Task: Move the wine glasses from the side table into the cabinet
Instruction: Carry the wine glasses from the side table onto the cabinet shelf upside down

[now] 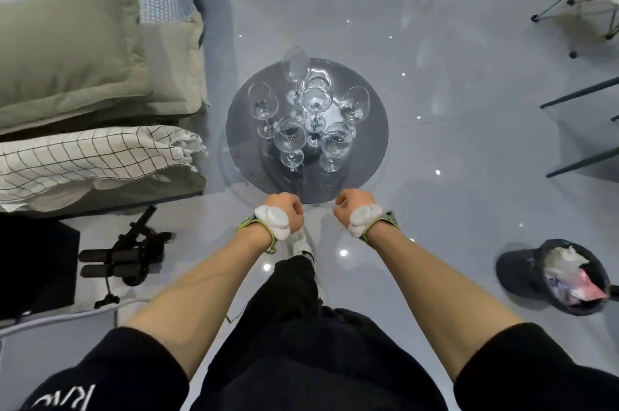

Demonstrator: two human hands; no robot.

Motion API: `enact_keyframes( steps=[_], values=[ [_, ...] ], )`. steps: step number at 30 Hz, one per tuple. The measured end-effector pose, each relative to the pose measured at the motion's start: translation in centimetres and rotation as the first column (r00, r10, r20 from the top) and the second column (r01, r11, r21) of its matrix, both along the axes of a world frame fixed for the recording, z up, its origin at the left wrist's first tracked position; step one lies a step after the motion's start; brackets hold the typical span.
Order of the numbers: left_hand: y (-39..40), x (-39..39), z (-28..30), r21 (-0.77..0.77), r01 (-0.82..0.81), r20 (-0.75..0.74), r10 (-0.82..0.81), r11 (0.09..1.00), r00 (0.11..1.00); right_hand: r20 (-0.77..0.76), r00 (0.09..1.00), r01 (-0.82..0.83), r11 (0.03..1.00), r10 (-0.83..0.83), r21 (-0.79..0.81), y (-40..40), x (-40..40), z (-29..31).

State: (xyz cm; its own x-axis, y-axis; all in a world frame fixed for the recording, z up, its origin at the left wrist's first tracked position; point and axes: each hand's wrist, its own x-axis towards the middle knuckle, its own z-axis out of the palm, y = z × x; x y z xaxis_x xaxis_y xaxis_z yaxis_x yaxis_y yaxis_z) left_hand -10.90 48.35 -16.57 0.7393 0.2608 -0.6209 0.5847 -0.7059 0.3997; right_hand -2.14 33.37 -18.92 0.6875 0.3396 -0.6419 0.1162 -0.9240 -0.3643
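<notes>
Both hands sit at lower centre of the frame, just below the near rim of the round dark glass tabletop point(371, 156). The left hand point(284, 211) and the right hand point(348, 209) each have the fingers curled under into a loose fist, and neither grip holds anything. Straight above them in the frame, at centre, the wine glasses point(308, 115) stand upright in a tight cluster of what looks like six, though overlapping clear bowls make the count uncertain. Their stems run vertical, so any grip would likely come in from the side at the stem. Two glasses stand closest to the hands: the near-left glass point(289, 137) lies directly beyond the left hand, and the near-right glass point(336, 142) directly beyond the right, each about equally near its own hand. The cabinet is not in view. A sofa with cushions point(67, 52) fills the left of the frame.
</notes>
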Motion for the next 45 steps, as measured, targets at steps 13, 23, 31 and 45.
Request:
enact_keyframes(
  steps=[13, 23, 31, 45],
  values=[
    [3.4, 13.9, -2.6, -0.074, -0.010, -0.097, 0.003, 0.997, 0.995, -0.220, 0.928, 0.313, 0.950, -0.301, 0.019, 1.6, 12.6, -4.3],
    [2.2, 20.2, -8.1, 0.020, -0.119, -0.192, 0.120, 0.993, 0.974, -0.536, 0.606, 0.703, 0.711, -0.588, 0.014, 1.3, 20.4, -13.0],
    [1.6, 21.3, -12.1, 0.008, -0.184, -0.277, 0.179, 0.983, 0.944, -0.779, 0.222, 0.835, 0.527, -0.587, -0.159, 2.7, 23.5, -16.9],
    [1.5, 19.4, -14.5, -0.089, -0.432, -0.206, 0.407, 0.898, 0.890, -0.943, -0.077, 0.927, 0.326, -0.323, -0.187, 5.6, 22.3, -18.5]
  ],
)
